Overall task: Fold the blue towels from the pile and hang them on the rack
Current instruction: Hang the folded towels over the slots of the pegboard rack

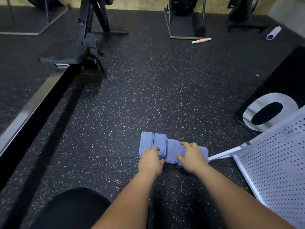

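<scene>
Blue towels (172,148): folded stacks in a row on the speckled floor (148,96), right in front of you. They look soft, light and floppy, and folds may slip, so lift from under w/ thumbs at the near edge. Your left hand (151,160) and right hand (192,158) each curl over a stack, prob. gripping. Perforated metal panel (272,159) is just to the right. Only writing: big white "0" or "O" on the black box (280,76).

open speckled floor (148,96) ahead, rowing machine (49,83) left, perforated panel (277,156) right
</scene>
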